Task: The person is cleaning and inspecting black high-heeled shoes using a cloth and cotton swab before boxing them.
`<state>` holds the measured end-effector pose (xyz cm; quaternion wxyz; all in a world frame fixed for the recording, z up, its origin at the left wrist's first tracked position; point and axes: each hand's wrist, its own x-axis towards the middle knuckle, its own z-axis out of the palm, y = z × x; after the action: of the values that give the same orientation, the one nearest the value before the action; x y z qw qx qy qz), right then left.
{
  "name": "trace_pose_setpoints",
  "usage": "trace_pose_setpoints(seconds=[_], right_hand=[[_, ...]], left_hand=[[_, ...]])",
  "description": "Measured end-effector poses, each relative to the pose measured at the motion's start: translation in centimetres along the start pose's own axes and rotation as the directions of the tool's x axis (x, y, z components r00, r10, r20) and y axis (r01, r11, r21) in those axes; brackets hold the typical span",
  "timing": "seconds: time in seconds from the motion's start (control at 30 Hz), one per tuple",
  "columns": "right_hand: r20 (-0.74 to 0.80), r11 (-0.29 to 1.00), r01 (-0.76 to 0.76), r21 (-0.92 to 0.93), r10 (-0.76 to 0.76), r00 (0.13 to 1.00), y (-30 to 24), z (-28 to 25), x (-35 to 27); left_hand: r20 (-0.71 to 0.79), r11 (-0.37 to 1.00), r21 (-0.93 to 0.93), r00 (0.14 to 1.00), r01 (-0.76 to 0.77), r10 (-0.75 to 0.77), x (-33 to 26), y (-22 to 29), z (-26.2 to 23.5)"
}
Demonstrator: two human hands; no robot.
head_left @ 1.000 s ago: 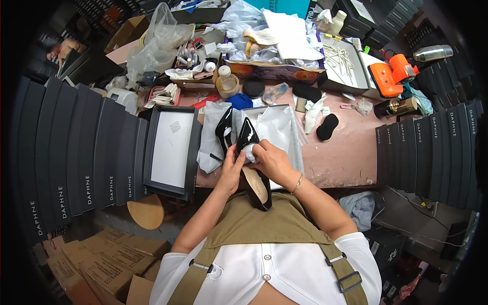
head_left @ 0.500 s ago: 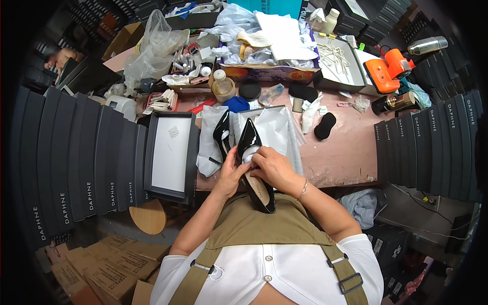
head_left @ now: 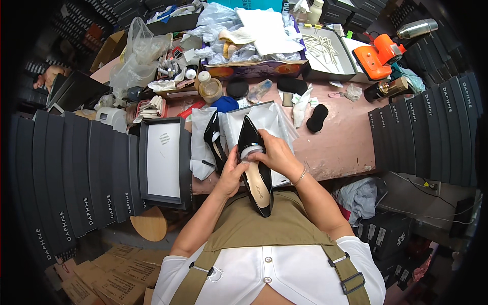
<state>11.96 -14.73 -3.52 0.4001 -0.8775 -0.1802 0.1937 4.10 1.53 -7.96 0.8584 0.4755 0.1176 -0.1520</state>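
1. Head view: I see the left grip [head_left: 232,175] clasping one side of a black patent pointed-toe pump [head_left: 257,183], its thumb lying over the shoe's edge.
2. The right grip [head_left: 274,154] grasps the same shoe from the other side, fingers along the toe section and thumb at the opening, beside one white wad [head_left: 251,151]; I judge the two-sided hold steadies it.
3. The toe points away from the wearer and the heel end reaches the olive apron [head_left: 249,230], which probably serves as a backstop.
4. That makes two pumps: the second pump [head_left: 214,137] lies on white tissue paper [head_left: 201,165] to the left, presumably to protect its gloss.
5. Beyond the held shoe I find one open shoe box [head_left: 267,119], paper-lined, on the pink desk [head_left: 335,147], within easy reach.
6. Further right I count two black pads [head_left: 317,118] and one orange device [head_left: 373,63].
7. Dark shoe boxes [head_left: 429,134] stand in one row per side, apparently to save room; the dim rim defeats my exact count.
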Motion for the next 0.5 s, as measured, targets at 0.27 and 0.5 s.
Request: trace_pose_setpoints(seconds=[0.27, 0.5], right_hand=[[-0.164, 0.948, 0.309, 0.071, -0.294, 0.941, 2.3, 0.1, -1.4], [-0.188, 0.990, 0.142, 0.002, -0.140, 0.972, 1.0, 1.0, -1.0]], left_hand=[[0.038, 0.998, -0.046, 0.998, 0.050, -0.048, -0.4, 0.0, 0.9], [-0.054, 0.986, 0.143, 0.994, -0.081, 0.090, 0.1, -1.4, 1.1]])
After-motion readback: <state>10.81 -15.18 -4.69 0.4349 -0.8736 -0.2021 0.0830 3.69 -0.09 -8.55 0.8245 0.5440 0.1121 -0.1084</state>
